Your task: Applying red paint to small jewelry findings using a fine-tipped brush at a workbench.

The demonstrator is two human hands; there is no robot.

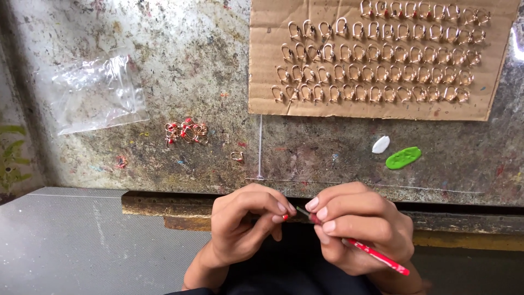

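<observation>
2 hands (245,221) (357,226) grip tool (376,255) touching piece (285,217).

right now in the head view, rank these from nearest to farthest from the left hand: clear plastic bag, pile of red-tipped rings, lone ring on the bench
From the left hand:
1. Lone ring, just above the hand.
2. Pile of red-tipped rings, up and to the left.
3. Clear plastic bag, far upper left.

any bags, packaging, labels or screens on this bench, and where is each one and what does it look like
Clear plastic bag: upper left of the worktable, crumpled, see-through, looks empty.
Cardboard sheet: top right of the worktable, flat brown rectangle carrying rows of small gold-coloured hooks.
No labels, signs or screens show.
</observation>
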